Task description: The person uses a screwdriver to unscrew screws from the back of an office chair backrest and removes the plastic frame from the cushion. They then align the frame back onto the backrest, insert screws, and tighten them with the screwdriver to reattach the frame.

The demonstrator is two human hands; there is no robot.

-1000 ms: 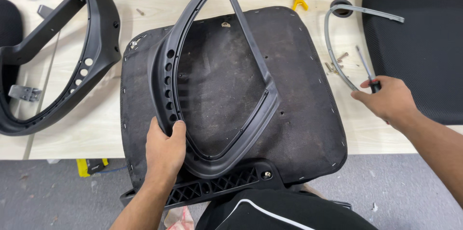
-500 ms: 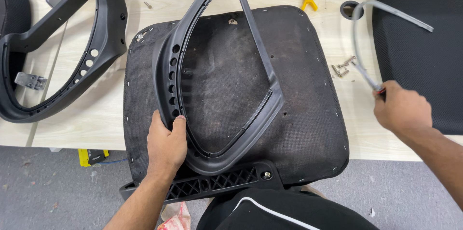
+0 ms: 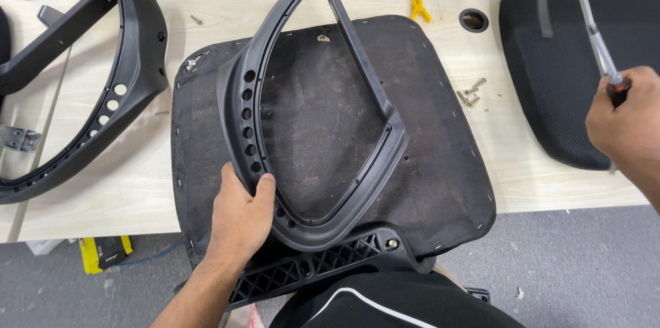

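Note:
My left hand point(image 3: 239, 216) grips the lower left rim of a black plastic loop-shaped chair frame point(image 3: 375, 122). The frame lies on an upside-down black chair seat point(image 3: 440, 177) that overhangs the light wooden table point(image 3: 172, 39). My right hand point(image 3: 629, 125) is raised at the right edge, closed on the handle of a long metal tool point(image 3: 592, 25) whose shaft runs up out of the picture. It hovers above a black mesh cushion point(image 3: 550, 73).
A second black chair frame point(image 3: 130, 87) lies at the left. Loose screws point(image 3: 470, 93) rest right of the seat, a yellow clip point(image 3: 419, 8) and a round cable hole point(image 3: 474, 20) farther back. A yellow and black object point(image 3: 106, 252) sits on the grey floor.
My right hand has lifted the long tool off the table and moved it up and to the right. My left hand stays on the frame's rim.

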